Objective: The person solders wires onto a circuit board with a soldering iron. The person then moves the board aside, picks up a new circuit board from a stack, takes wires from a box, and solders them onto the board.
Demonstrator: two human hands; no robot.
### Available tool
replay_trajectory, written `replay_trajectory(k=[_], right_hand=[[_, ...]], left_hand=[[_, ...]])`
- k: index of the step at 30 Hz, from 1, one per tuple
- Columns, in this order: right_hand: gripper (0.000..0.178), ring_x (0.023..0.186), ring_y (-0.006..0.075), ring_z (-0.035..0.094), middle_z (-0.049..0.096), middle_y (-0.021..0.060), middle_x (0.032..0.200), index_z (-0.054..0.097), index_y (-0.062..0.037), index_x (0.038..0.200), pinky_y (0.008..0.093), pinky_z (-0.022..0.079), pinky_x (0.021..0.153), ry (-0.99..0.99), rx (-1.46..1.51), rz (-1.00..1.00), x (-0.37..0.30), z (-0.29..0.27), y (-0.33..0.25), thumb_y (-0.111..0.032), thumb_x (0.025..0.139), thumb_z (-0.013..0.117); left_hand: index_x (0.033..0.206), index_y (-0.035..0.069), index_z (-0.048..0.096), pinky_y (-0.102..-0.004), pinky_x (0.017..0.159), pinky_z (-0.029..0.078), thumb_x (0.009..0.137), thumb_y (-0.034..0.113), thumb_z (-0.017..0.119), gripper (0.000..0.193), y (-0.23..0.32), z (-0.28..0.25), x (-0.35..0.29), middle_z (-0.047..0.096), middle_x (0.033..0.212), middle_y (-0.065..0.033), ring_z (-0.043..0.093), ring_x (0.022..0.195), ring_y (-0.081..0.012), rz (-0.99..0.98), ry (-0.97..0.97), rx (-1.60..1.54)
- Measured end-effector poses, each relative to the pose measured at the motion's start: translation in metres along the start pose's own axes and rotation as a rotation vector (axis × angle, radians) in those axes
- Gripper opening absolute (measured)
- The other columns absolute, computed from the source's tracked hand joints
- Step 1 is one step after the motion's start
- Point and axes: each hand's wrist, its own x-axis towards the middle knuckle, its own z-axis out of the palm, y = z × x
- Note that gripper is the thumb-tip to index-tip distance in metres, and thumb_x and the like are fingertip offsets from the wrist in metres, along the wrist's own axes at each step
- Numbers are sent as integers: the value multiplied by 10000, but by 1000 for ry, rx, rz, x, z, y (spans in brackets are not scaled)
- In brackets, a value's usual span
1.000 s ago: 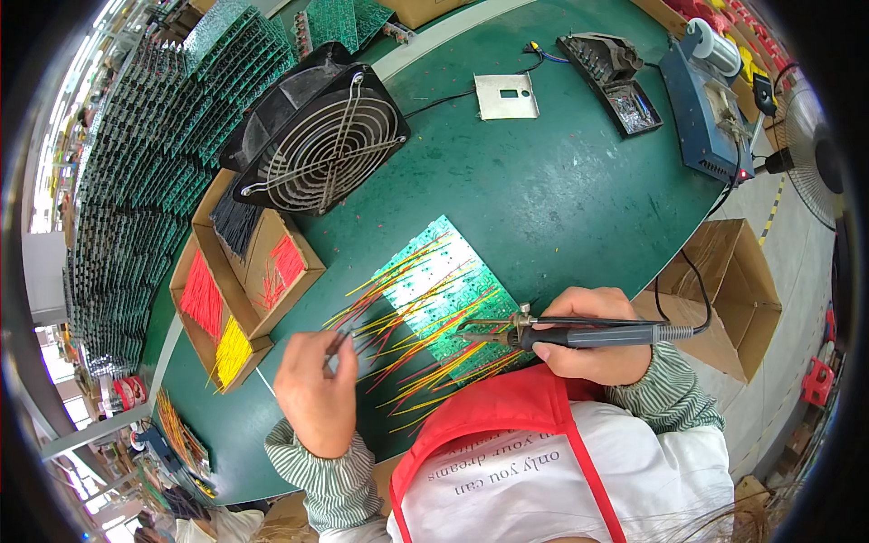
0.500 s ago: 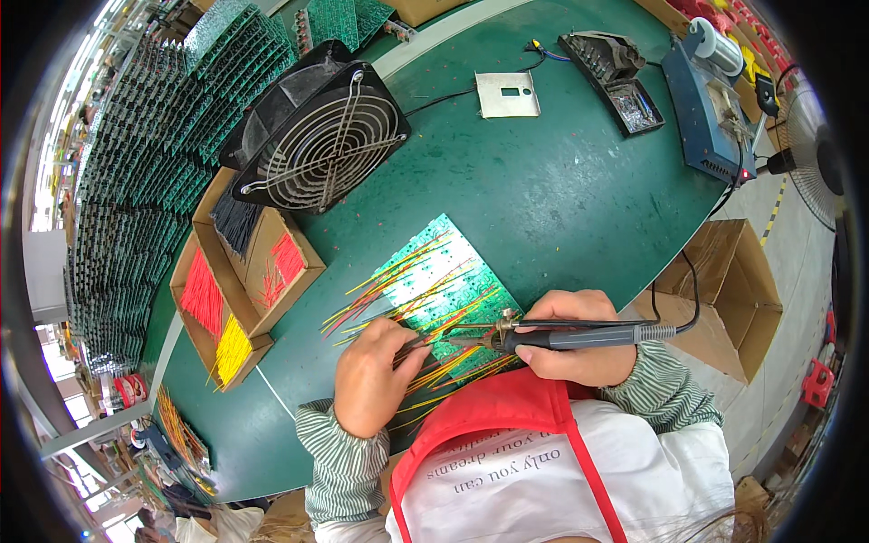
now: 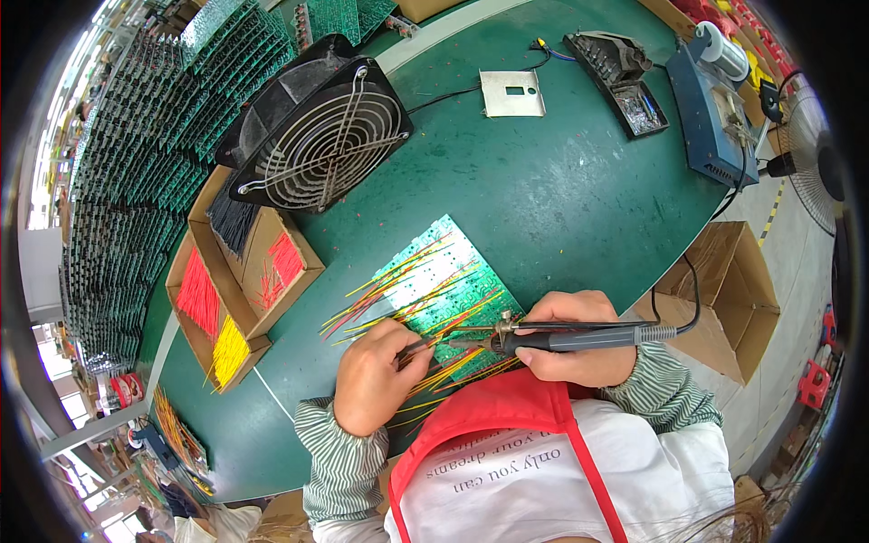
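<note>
A thin, glossy green board point(image 3: 466, 271) lies flat on the smooth table point(image 3: 588, 199), slender red and yellow wires point(image 3: 348, 312) fanned across it. The right hand point(image 3: 593, 365) is wrapped round a grey, rod-shaped iron point(image 3: 579, 339) with a pointed tip point(image 3: 463, 343). The left hand point(image 3: 373, 376) pinches a thin dark piece point(image 3: 412, 349), too small to identify, near that tip. Leftward sits a cardboard tray point(image 3: 291, 297); beyond it, a black fan point(image 3: 330, 145) with a ringed metal grille.

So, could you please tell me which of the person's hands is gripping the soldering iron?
The right hand, wrapped around the grey-handled soldering iron; the left hand instead pinches a thin dark item near the circuit board.
</note>
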Motion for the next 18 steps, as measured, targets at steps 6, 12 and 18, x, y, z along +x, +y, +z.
replay_trajectory(k=[6,12,18], right_hand=[[185,532,139,611,619,68,624,611,-10,814,259,463,493,26,-11,-13,-2,-7,-6,-102,704,728],[181,526,138,608,621,66,626,616,-8,814,257,461,489,58,-40,-48,-6,-11,-5,-96,702,729],[177,527,121,600,617,56,615,612,-1,812,248,456,489,92,-68,-61,-12,-16,-3,-91,710,725]], left_hand=[[763,-16,621,-280,504,397,745,75,712,130,0,0,0,560,718,-72,512,564,-170,3,-2,-9],[786,-14,633,-280,530,428,756,66,703,110,2,-3,-2,589,750,-80,561,605,-186,-14,-5,25],[876,24,657,-361,559,471,803,95,669,103,16,-16,-7,629,758,-122,601,629,-270,6,331,170]])
